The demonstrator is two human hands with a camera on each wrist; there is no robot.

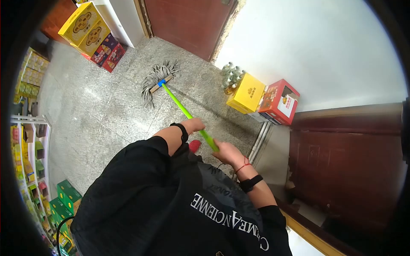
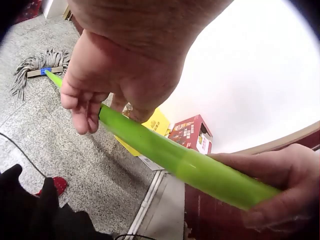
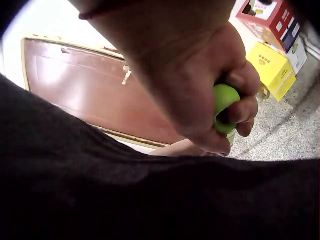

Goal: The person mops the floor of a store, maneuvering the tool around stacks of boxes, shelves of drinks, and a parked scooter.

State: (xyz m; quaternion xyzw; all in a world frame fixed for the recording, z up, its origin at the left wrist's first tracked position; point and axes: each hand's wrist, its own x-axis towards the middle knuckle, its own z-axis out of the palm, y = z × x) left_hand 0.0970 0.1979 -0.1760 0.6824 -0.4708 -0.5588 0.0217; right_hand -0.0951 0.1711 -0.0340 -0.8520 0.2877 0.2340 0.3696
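1 grn-hndl mop (image 1: 183, 109) tilted on flr (image 1: 106, 115)

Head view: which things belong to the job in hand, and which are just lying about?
Job in hand:
mop
left hand and right hand, both gripping its handle
floor under it

Lying about:
bottles
yellow box beside them
red box
stacked boxes
green boxes

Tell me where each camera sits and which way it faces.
Head: on the head, facing forward and down at floor and mop head; arms, left hand, right hand and black shirt show.
Left wrist: on that wrist, facing along the green handle; both hands show.
Right wrist: on that wrist, facing its hand's grip, reddish door beyond; dark clothing below.
Shared: head and left wrist both see the mop head.
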